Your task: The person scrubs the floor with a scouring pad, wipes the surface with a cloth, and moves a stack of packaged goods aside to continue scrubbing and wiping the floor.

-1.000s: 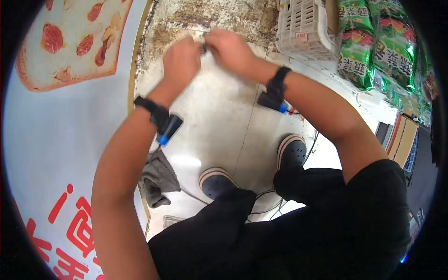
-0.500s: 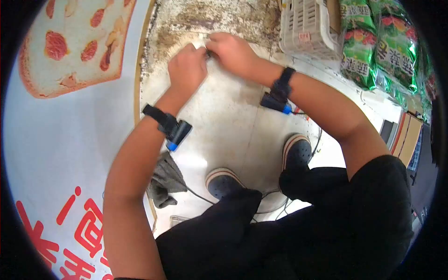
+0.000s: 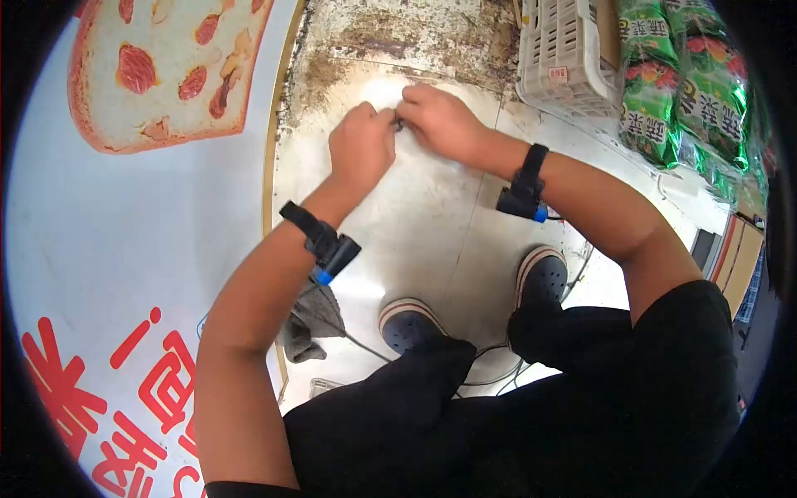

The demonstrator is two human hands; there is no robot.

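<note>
From the head view I count two hands, two wrist bands, two shoes, one crate, one rag and a stack of green packets whose number I cannot fix because they overlap.

My left hand (image 3: 362, 148) is curled nearly into a fist, fingers folded under, knuckles up. My right hand (image 3: 440, 123) is likewise closed, its fingertips meeting those of the left. Pinched between the two sets of fingertips is a small dark object (image 3: 398, 124) (too small for me to say what it is). It shows only as a dark speck in the gap between the thumbs, mostly hidden by the fingers, and it sits above the pale floor (image 3: 415, 224), below the dirty, stained strip of floor at the top of the picture.

Each wrist carries a black band with a blue-tipped unit: the left wrist band (image 3: 324, 241) and the right wrist band (image 3: 523, 192).

To the left is a white panel (image 3: 124, 249) printed with a slice of bread and red characters. A grey rag (image 3: 309, 324) lies at its edge, just beside the left forearm. Two dark shoes (image 3: 407, 324) with pale soles stand on the floor below the hands. At upper right a white slatted crate (image 3: 564, 50) stands next to the green packets (image 3: 681, 83).
</note>
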